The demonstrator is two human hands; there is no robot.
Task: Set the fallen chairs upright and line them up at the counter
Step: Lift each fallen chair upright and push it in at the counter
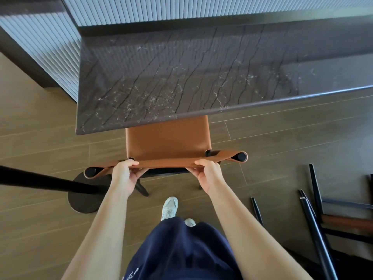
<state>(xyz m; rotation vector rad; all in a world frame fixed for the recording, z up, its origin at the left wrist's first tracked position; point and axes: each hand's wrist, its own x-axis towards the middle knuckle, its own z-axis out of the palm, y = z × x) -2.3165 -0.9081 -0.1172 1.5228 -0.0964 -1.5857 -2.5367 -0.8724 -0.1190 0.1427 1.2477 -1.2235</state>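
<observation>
The upright chair (168,142) stands straight ahead of me, its seat pushed partly under the near edge of the desk (181,77), close to the desk's left corner. My left hand (125,174) and right hand (210,176) grip the top of its backrest, one toward each end. To my left, a round base (84,195) sits on the floor (40,118) just beside the chair's rear leg. To my right, well apart, the fallen chair (323,219) lies on the floor. My foot (170,207) is behind the chair, between my arms.
</observation>
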